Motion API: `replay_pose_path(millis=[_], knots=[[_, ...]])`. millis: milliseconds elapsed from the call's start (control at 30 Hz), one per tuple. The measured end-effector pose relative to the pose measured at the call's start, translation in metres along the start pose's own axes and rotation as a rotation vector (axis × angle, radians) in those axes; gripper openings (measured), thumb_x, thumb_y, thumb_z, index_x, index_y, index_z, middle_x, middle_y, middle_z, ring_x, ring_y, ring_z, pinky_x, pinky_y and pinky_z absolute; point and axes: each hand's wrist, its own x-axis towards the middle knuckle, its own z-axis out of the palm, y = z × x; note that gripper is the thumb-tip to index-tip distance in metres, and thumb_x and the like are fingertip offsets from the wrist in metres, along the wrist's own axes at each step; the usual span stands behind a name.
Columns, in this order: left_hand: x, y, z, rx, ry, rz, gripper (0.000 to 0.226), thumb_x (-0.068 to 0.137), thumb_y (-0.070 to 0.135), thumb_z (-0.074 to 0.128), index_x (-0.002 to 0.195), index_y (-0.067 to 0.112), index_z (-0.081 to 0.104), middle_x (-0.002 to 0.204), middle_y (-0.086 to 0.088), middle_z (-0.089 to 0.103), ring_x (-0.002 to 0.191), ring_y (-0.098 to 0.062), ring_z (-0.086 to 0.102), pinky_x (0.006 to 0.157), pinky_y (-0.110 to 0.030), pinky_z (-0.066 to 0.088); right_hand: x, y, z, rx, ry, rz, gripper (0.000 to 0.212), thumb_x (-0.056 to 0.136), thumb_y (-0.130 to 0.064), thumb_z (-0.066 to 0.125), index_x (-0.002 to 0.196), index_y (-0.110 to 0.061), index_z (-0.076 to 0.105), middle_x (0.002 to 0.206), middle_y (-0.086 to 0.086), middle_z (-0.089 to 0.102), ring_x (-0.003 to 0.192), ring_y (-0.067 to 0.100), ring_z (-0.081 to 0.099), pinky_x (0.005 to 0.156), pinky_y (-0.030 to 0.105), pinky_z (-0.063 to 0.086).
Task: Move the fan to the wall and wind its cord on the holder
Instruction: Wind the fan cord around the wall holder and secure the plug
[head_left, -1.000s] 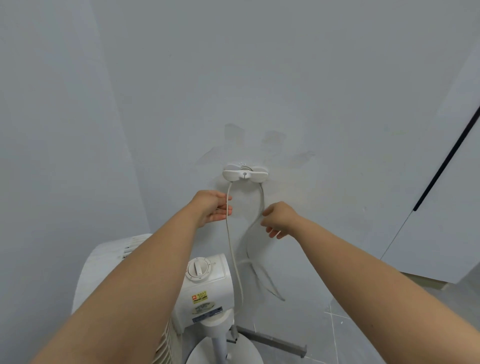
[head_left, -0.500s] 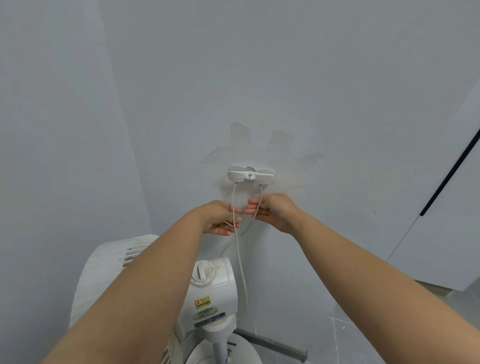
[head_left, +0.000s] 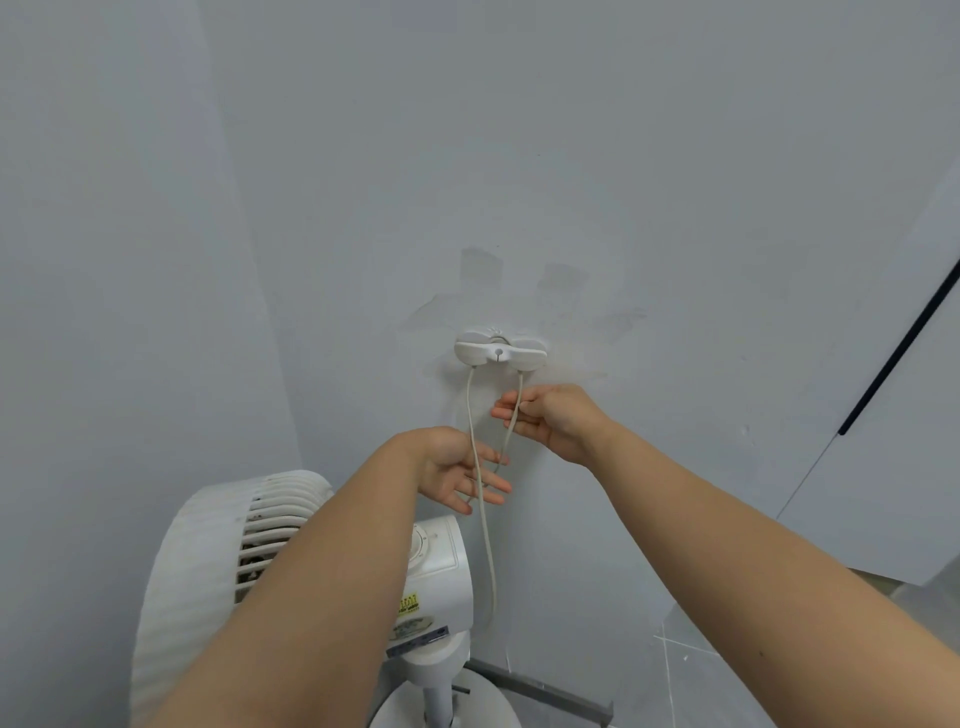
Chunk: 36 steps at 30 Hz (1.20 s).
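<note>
Lower now, left hand (head_left: 458, 468) has dropped well below the holder (head_left: 500, 352), fingers loose, cord (head_left: 487, 540) lying across them. Right hand (head_left: 555, 421) touches the strand just under the holder; whether it pinches, I cannot tell. Fan (head_left: 436, 566) stands beneath. Slack could let the loop slip off.

The fan (head_left: 208, 545) is white with a ribbed grille and carries a yellow label (head_left: 409, 605). The cord (head_left: 485, 545) is off-white and the holder (head_left: 500, 352) white, on a pale grey wall (head_left: 623, 182) with darker patches. A black strip (head_left: 898, 353) crosses a white panel (head_left: 914, 467).
</note>
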Motion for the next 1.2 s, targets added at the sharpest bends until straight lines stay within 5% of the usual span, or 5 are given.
replay_pose_path(millis=[167, 500, 700, 867, 1200], knots=[[0.006, 0.000, 0.007, -0.403, 0.152, 0.037, 0.036, 0.095, 0.001, 0.021, 0.107, 0.002, 0.055, 0.113, -0.015, 0.058, 0.124, -0.026, 0.052, 0.104, -0.044, 0.034, 0.002, 0.003, -0.001, -0.038, 0.003, -0.013, 0.027, 0.095, 0.009, 0.039, 0.080, -0.002, 0.059, 0.084, 0.012, 0.063, 0.079, 0.018, 0.065, 0.076, 0.027, 0.053], [-0.007, 0.019, -0.022, -1.164, 0.606, 0.476, 0.015, 0.093, -0.001, 0.043, 0.081, 0.000, 0.052, 0.038, -0.008, 0.058, 0.047, -0.018, 0.061, 0.077, -0.030, 0.052, -0.003, -0.008, 0.004, -0.489, 0.226, -0.115, 0.027, 0.095, -0.005, 0.047, 0.071, -0.009, 0.058, 0.061, 0.008, 0.052, 0.050, 0.017, 0.051, 0.051, 0.026, 0.045], [-0.039, 0.046, -0.036, -1.085, 0.809, 0.693, 0.008, 0.092, -0.006, 0.045, 0.093, -0.002, 0.052, 0.081, -0.014, 0.057, 0.067, -0.023, 0.060, 0.079, -0.031, 0.052, -0.008, -0.018, -0.003, -0.478, 0.299, -0.151, 0.021, 0.092, -0.002, 0.050, 0.073, -0.002, 0.059, 0.061, 0.012, 0.059, 0.051, 0.021, 0.060, 0.055, 0.030, 0.054], [-0.057, 0.063, -0.057, -0.876, 1.007, 0.781, 0.026, 0.089, -0.009, 0.048, 0.067, 0.004, 0.054, 0.072, -0.011, 0.059, 0.060, -0.017, 0.062, 0.052, -0.019, 0.056, -0.014, -0.026, -0.006, -0.633, 0.384, -0.309, 0.025, 0.090, -0.016, 0.054, 0.075, 0.001, 0.064, 0.063, 0.012, 0.066, 0.060, 0.027, 0.067, 0.067, 0.038, 0.057], [-0.085, 0.099, -0.058, -0.664, 1.054, 1.007, 0.028, 0.088, -0.008, 0.051, 0.066, 0.008, 0.056, 0.068, -0.006, 0.059, 0.053, -0.007, 0.063, 0.066, -0.023, 0.058, -0.027, -0.046, 0.006, -1.013, 0.533, -0.510, 0.019, 0.091, -0.022, 0.052, 0.088, -0.010, 0.067, 0.084, 0.007, 0.067, 0.081, 0.028, 0.061, 0.068, 0.032, 0.046]])
